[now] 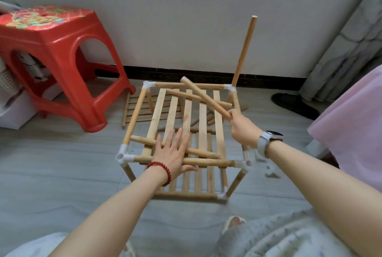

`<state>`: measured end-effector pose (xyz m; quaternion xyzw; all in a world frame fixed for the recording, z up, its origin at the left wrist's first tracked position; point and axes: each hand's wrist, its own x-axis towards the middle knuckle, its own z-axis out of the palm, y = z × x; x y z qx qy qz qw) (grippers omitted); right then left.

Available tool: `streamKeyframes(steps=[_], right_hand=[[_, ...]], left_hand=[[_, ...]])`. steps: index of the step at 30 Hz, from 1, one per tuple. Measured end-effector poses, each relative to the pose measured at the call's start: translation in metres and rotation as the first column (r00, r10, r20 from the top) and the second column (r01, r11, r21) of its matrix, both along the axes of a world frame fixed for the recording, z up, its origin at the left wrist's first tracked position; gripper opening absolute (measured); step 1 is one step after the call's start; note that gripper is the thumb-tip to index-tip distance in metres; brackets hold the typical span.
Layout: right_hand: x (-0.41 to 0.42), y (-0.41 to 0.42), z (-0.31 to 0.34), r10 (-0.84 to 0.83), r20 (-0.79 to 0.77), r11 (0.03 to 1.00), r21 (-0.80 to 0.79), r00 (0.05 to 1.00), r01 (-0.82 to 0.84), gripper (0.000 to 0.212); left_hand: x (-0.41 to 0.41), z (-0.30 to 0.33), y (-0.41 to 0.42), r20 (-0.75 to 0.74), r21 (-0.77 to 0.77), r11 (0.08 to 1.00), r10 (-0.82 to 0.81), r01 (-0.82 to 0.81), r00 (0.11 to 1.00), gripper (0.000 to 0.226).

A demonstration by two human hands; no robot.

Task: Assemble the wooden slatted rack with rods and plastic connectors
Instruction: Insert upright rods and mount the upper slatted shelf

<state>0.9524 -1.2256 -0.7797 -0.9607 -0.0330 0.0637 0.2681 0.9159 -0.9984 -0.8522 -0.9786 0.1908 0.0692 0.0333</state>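
Note:
The wooden slatted rack (171, 116) stands on the floor, its rods joined by white plastic connectors (123, 156) at the corners. One rod (245, 50) stands upright in the far right connector (229, 87). My left hand (172, 153) lies flat with straight fingers on the top slats, over a loose rod (142, 140) lying across them. My right hand (242, 127) grips the near end of another rod (204, 96), held slanted above the slats. A third loose rod (198, 97) rests on the slats beneath it.
A red plastic stool (53, 58) stands at the left near the wall. A spare slatted panel (142, 110) and loose rods (208, 120) lie on the floor behind the rack. A pink cloth (351, 124) is at the right, a dark slipper (293, 105) beyond it.

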Motion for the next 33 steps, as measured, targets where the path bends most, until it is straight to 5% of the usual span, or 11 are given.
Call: streamKeyframes(steps=[4,7,10,13,17,25,33], right_hand=[[-0.004,-0.032,0.034,-0.247,0.125,0.844,0.516,0.961,0.15,0.009],[-0.011,-0.052,0.039,-0.267,-0.053,0.705,0.67,0.962,0.232,0.011],[-0.019,-0.068,0.028,-0.213,-0.272,0.747,0.574,0.939,0.336,0.005],[-0.024,-0.075,0.021,-0.219,-0.312,0.729,0.577,0.925,0.367,0.008],[-0.029,-0.08,0.017,-0.205,-0.25,0.777,0.545,0.946,0.313,0.01],[-0.04,-0.096,0.012,-0.322,-0.199,0.725,0.577,0.926,0.376,0.008],[-0.038,-0.087,0.009,-0.183,-0.064,0.942,0.273,0.981,0.194,0.016]], left_hand=[[0.008,0.005,-0.027,-0.002,-0.016,0.998,0.053,-0.053,0.999,0.086],[0.014,0.008,-0.042,-0.011,-0.026,0.997,0.074,-0.074,0.997,0.081],[0.02,0.007,-0.046,-0.009,-0.047,0.996,0.081,-0.081,0.997,0.079],[0.022,0.005,-0.045,0.004,-0.05,0.996,0.075,-0.075,0.997,0.079],[0.024,0.002,-0.045,0.017,-0.054,0.996,0.075,-0.074,0.997,0.08],[0.029,0.006,-0.05,-0.002,-0.048,0.995,0.084,-0.084,0.996,0.081],[0.028,0.006,-0.051,-0.005,-0.063,0.994,0.087,-0.088,0.996,0.081]])
